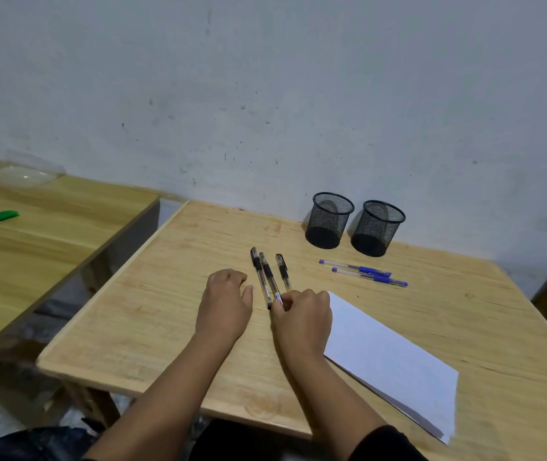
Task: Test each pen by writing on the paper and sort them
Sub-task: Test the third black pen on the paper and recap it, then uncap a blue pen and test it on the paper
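Two bare hands rest on a pale wooden worktop (pixel 165 287). Left hand (pixel 223 306) lies loosely curled, holding nothing. Right hand (pixel 302 316) pinches the near end of the middle black pen (pixel 269 273), with white paper (pixel 388 357) flat just beside it. Two more black pens (pixel 258 274) (pixel 283 271) lie either side, parallel. Farther right, two blue pens (pixel 355 268) (pixel 370 277) lie together. Two round black mesh cups (pixel 330 221) (pixel 378 229) stand by the wall.

Pens (pixel 267 277) left of paper (pixel 388 357); cups (pixel 353 222) behind.
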`<state>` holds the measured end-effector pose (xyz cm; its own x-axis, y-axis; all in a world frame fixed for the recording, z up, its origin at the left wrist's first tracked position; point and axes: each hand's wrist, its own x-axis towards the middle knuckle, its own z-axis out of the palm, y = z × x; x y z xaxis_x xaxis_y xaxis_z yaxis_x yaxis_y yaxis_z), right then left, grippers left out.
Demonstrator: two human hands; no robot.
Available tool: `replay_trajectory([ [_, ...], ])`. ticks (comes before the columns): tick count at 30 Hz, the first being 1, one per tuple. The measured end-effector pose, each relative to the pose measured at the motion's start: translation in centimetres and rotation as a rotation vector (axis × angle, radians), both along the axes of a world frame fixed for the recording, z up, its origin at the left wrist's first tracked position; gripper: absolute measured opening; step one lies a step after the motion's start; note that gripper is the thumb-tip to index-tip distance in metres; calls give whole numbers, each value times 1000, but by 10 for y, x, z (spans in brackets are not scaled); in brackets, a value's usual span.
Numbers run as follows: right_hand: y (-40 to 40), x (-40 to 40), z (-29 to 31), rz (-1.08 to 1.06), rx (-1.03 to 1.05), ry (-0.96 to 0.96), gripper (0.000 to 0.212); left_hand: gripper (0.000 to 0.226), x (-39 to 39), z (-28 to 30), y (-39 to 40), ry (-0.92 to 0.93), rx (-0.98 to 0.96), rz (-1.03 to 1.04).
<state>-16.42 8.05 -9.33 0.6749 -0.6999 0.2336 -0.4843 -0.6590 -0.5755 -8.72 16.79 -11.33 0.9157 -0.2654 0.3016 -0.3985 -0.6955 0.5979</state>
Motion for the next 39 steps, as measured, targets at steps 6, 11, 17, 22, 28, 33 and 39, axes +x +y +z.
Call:
replay_trajectory([
  [6,-5,-3,4,82,10,-16,33,33,-3,2,0,11,23,-15],
  [11,-24,-9,20,199,-80,85,34,32,-3,10,-2,27,94,-23],
  [17,-65,-17,33,306,-202,304,29,31,-14,41,-29,-27,249,-103],
  [22,-100,-24,40,275,-236,348,34,34,-27,59,-70,-120,387,-225],
  [28,-147,-38,37,188,-270,345,33,35,-34,59,-125,-149,432,-345],
  [33,-185,-46,23,140,-272,304,37,31,-35,46,-159,-145,411,-400],
  [39,-216,-45,10,102,-237,260,35,26,-23,29,-181,-140,396,-428],
])
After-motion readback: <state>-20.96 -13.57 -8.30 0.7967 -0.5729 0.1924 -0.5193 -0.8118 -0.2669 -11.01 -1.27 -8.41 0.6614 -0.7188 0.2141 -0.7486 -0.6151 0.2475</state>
